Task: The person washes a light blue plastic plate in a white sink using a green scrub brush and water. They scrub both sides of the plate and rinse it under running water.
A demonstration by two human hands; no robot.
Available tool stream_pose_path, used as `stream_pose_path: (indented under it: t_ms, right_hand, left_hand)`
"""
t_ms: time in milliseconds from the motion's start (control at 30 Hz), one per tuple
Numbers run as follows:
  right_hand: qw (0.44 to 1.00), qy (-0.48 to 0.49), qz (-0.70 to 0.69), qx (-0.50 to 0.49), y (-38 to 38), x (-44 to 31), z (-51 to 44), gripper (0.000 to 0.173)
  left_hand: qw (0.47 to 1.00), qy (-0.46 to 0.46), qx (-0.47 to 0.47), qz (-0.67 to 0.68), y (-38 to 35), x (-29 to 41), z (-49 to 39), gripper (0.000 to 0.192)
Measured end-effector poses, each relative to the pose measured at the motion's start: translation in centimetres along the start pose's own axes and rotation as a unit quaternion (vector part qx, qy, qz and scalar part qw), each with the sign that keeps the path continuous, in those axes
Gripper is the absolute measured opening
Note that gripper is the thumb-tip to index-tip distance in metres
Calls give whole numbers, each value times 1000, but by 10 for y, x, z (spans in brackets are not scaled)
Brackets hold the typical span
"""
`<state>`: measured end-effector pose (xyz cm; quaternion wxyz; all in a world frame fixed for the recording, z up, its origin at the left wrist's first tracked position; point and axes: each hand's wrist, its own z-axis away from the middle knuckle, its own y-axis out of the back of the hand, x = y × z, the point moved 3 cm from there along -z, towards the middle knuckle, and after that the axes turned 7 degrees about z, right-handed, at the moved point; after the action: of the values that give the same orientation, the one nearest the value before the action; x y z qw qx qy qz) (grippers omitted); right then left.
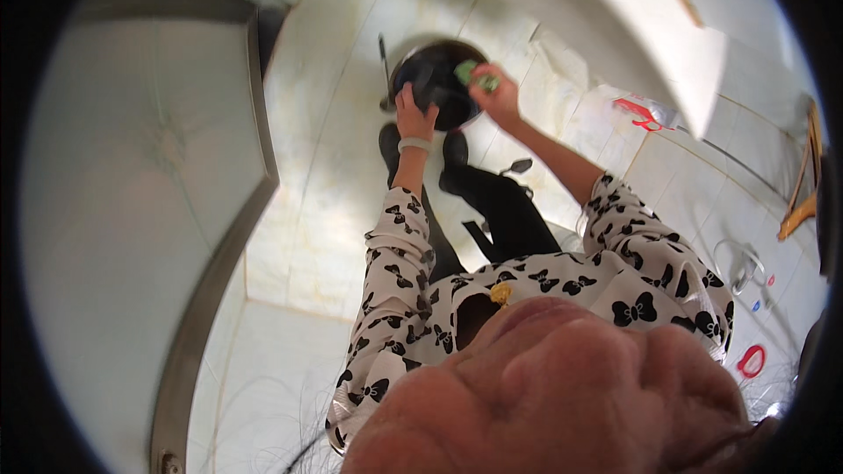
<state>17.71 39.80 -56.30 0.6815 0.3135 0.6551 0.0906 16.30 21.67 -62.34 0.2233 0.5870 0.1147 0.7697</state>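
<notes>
A round dark basin or pan (pixel 431 72) with a shiny rim stands on the tiled floor before my feet. Over its near left part is my left hand (pixel 415 112), fingers spread, a pale bracelet on the wrist; whether it presses on something dark in there cannot be told. My right hand (pixel 495 95) is closed around a green cloth or scrubbing pad (pixel 466 72) at the right side of the rim. Dark contents hide the bottom of the vessel. Just left of it lies a thin dark-handled rod (pixel 384 56), its kind unclear.
A framed glass door or panel (pixel 263 112) borders the left side. Above right, a large white curved edge (pixel 593 6) juts in, perhaps a washbasin. A red and white plastic package (pixel 642 112) lies farther right. Wooden hangers (pixel 800 214) are near the right rim.
</notes>
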Motion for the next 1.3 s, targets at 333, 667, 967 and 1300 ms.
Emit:
stream_pose_path:
  t_ms: [333, 667, 967, 1300]
  right_hand:
    - [935, -49, -350, -2, 62, -153, 15, 13]
    - [786, -43, -615, -53, 190, -247, -13, 21]
    - [779, 40, -618, -96, 257, -292, -10, 47]
    - [963, 267, 45, 0, 318, -314, -72, 49]
  left_hand:
    - [969, -117, -153, -154, 16, 61, -33, 49]
    - [885, 31, -377, 272, 137, 310, 53, 38]
    - [854, 12, -272, 443, 137, 441, 61, 23]
    - [932, -169, -135, 291, 124, 515, 33, 17]
